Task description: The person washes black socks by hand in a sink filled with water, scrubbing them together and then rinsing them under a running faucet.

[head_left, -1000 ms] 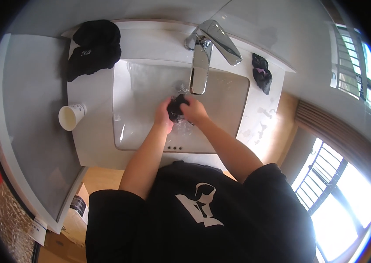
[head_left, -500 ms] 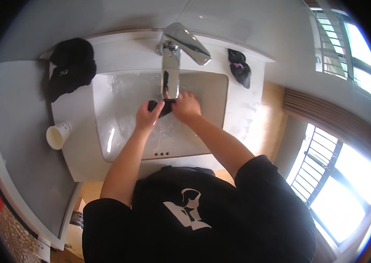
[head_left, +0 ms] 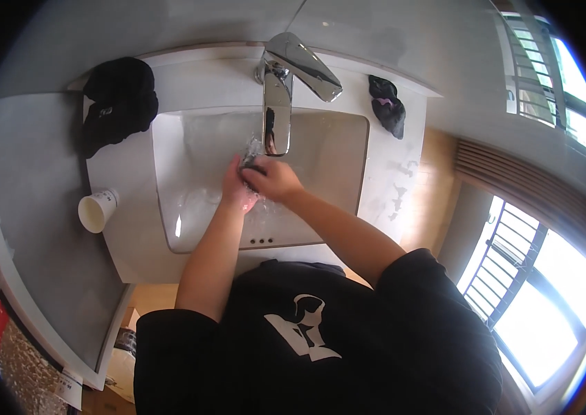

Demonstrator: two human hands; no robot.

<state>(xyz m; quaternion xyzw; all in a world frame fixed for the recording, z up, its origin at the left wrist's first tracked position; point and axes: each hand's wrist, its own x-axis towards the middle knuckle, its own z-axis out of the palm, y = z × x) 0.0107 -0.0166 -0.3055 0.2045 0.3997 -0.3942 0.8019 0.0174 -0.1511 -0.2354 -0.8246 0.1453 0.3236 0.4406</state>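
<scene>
Under the chrome faucet (head_left: pixel 278 114), my two hands meet over the white sink basin (head_left: pixel 327 166). My left hand (head_left: pixel 234 185) is on the left, its fingers curled around a small wet black cloth (head_left: pixel 255 167). Pressed against the same cloth from the right, my right hand (head_left: pixel 277 180) has its fingers closed over it. Most of the cloth is hidden between the hands, so its exact kind cannot be made out. Water runs from the spout and splashes around the fingers.
A bunched black fabric item (head_left: pixel 118 107) lies on the counter's far left, with a white paper cup (head_left: pixel 97 209) nearer me. Right of the basin sits a small black cloth bundle (head_left: pixel 387 109) with a pink patch. The faucet handle (head_left: pixel 304 67) angles rightward.
My right hand has moved left and closed in on my left hand. The black cloth, stretched between them before, is now bunched up, and water splashes over it.
</scene>
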